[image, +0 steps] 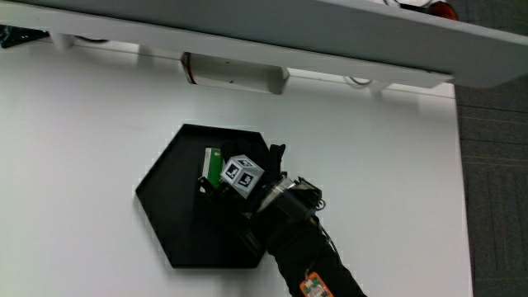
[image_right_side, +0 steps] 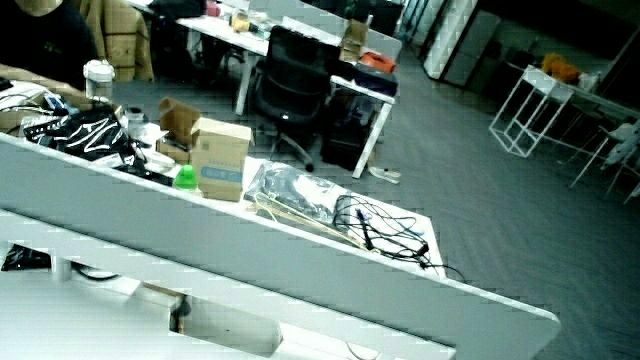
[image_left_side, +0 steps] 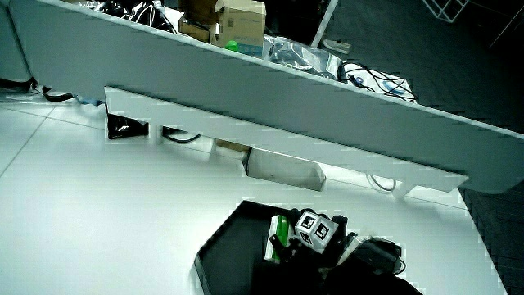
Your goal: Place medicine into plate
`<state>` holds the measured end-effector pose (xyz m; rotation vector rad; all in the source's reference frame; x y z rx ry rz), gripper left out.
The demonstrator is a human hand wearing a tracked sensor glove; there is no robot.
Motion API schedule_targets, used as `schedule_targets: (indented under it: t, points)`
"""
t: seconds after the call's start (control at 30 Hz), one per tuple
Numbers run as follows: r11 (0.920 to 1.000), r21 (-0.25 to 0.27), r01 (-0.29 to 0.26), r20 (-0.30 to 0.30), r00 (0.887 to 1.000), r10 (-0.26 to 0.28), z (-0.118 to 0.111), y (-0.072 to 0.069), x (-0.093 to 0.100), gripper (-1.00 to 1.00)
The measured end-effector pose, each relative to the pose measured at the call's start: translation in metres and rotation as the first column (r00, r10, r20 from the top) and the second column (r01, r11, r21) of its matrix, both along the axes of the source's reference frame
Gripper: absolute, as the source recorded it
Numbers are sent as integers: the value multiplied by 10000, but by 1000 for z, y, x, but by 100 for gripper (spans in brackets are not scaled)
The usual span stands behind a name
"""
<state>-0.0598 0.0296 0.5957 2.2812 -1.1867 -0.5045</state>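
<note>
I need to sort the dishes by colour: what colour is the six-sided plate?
Black plate, clearest in the main view.

Hand (image: pixel 247 183) low, cube on its back up, fingers (image: pixel 211 177) curled closed, forearm (image: pixel 309 256) toward person.

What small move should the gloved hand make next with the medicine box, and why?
Probably open the fingers and let go. The hand is over the black plate, holding the green and white medicine box low inside its rim. A side view shows the same, so releasing it should finish the placing.
</note>
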Motion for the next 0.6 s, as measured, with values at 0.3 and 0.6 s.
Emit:
schedule_targets:
  t: [0.3, 0.6]
  points:
    - [9974, -507, 521, -828, 9950, -561, 15, 0, -13, 0]
    - [9948, -671, 760, -1232, 9888, -838, 16, -2, -16, 0]
